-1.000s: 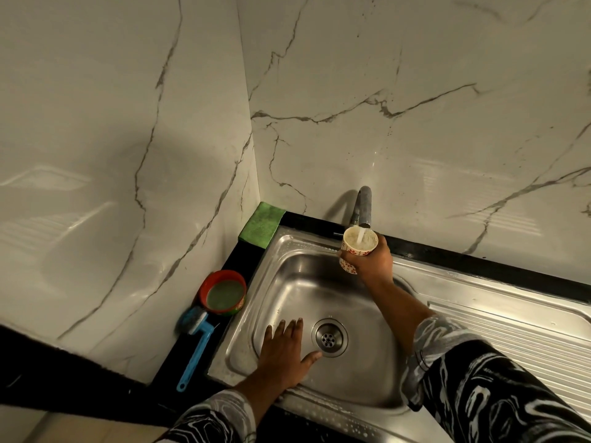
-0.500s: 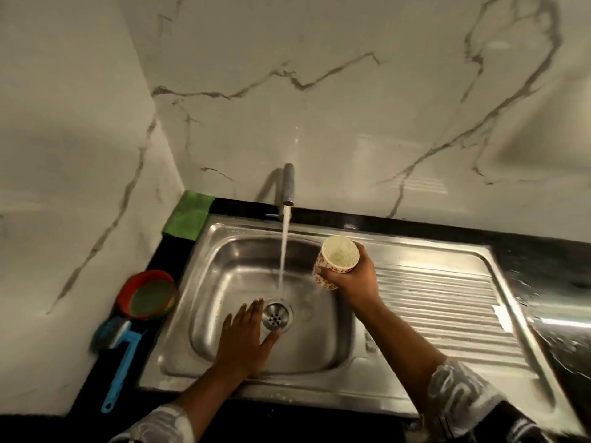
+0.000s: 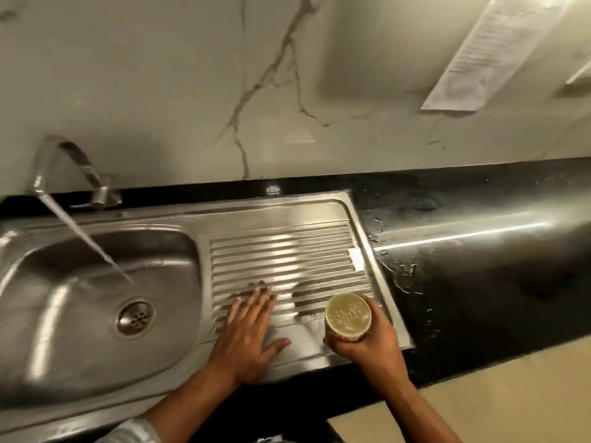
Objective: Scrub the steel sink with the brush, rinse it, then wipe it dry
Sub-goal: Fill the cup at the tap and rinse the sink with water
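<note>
While left fingers [image 3: 252, 303] lie flat on the sink drainboard [image 3: 287, 251], right fingers [image 3: 335, 345] curl round a cup [image 3: 348, 314].

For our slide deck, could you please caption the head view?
Left hand flat on the drainboard, right hand holding a full cup, tap running.

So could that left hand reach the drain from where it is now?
Probably yes: the left hand lies flat on the drainboard beside the basin, empty, and nothing stands between it and the drain.
</note>
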